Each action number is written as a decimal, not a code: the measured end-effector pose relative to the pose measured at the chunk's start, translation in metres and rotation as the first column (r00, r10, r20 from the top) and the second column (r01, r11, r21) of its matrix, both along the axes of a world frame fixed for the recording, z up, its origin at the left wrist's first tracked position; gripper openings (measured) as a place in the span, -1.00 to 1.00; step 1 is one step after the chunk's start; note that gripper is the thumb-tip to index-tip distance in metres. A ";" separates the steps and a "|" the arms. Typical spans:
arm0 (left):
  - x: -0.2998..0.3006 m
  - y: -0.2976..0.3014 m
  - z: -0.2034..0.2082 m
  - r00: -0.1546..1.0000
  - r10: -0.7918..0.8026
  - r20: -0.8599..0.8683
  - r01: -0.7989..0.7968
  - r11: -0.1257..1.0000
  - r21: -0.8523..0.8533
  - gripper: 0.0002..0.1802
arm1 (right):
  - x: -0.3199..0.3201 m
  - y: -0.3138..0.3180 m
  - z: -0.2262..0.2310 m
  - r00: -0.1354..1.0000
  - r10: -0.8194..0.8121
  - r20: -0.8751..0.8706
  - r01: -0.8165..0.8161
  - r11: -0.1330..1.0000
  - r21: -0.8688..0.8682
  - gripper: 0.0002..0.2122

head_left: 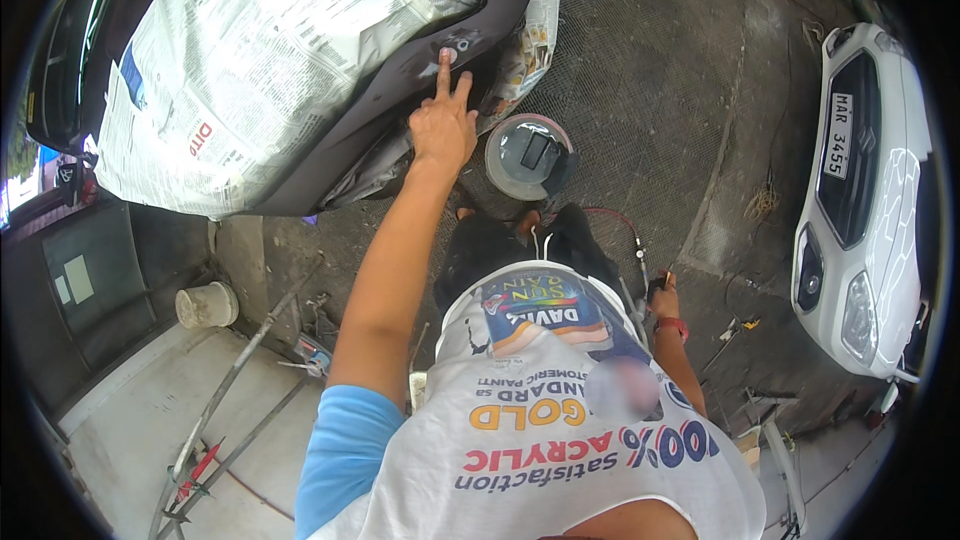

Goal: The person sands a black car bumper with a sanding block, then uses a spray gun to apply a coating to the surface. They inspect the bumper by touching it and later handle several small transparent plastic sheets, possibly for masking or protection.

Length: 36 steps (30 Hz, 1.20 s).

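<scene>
My left hand [442, 130] reaches forward with its index and middle fingers stretched out. The index fingertip lies on a pale patch [449, 56] on a dark grey car panel [400, 80]. Sheets of newspaper [270, 50] cover the car body beside that panel. Low at my right side, my right hand [664, 300] is closed round a small dark tool [655, 287]; its kind is too small to make out. A thin red hose [625, 223] with a metal fitting runs close to this hand.
A round pail [492, 162] with liquid and a dark rectangular piece stands on the floor by my feet. A white car [890, 190] is parked at the right. Metal poles [232, 375] and a dirty white bucket [207, 306] are at the left.
</scene>
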<state>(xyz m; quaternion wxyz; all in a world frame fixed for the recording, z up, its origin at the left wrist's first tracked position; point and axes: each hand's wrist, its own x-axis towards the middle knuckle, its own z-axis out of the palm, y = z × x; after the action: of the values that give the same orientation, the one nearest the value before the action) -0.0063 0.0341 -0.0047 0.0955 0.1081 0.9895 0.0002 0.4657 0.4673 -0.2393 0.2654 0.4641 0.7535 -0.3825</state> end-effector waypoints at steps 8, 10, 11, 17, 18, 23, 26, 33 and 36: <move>0.013 -0.030 0.008 0.999 -0.026 -0.027 0.025 0.999 -0.038 -0.24 | -0.028 -0.031 0.023 0.998 -0.061 -0.023 0.061 0.998 -0.031 -0.44; 0.010 -0.030 0.002 0.996 -0.055 -0.066 0.053 0.998 -0.027 -0.24 | -0.035 -0.031 0.027 0.999 0.014 -0.031 -0.014 1.000 -0.017 -0.44; 0.007 -0.029 0.000 0.994 -0.069 -0.087 0.068 0.997 -0.024 -0.23 | -0.038 -0.031 0.030 0.998 0.051 -0.036 -0.051 0.999 -0.011 -0.44; -0.006 0.005 0.005 0.999 -0.036 0.006 0.036 0.999 0.014 -0.22 | -0.010 -0.012 -0.011 0.997 0.032 -0.066 -0.028 0.998 0.054 -0.44; -0.004 0.008 0.005 0.999 -0.031 0.019 0.031 0.999 0.013 -0.22 | -0.011 -0.013 -0.011 0.997 0.028 -0.071 -0.024 0.998 0.057 -0.43; 0.001 0.012 0.003 0.999 -0.029 0.023 0.029 1.000 -0.011 -0.20 | -0.020 -0.021 0.007 0.994 0.088 -0.060 -0.085 0.995 0.058 -0.41; 0.004 0.013 0.001 0.999 -0.041 0.016 0.041 0.999 -0.033 -0.20 | -0.024 -0.027 0.014 0.997 0.046 -0.054 -0.044 0.998 0.044 -0.42; 0.006 0.013 -0.001 0.998 -0.057 0.031 0.059 0.996 -0.062 -0.20 | -0.036 -0.042 0.029 0.986 -0.141 -0.091 0.140 0.990 -0.020 -0.53; 0.008 0.010 -0.002 0.996 -0.084 0.017 0.085 0.995 -0.060 -0.20 | -0.083 -0.070 0.076 0.886 -0.439 -0.148 0.421 0.897 -0.134 -0.63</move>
<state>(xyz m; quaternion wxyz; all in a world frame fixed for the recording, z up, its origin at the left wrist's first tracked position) 0.0016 0.0444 -0.0065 0.1057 0.1469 0.9829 -0.0333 0.3822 0.3970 -0.1632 0.1294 0.5706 0.6324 -0.5076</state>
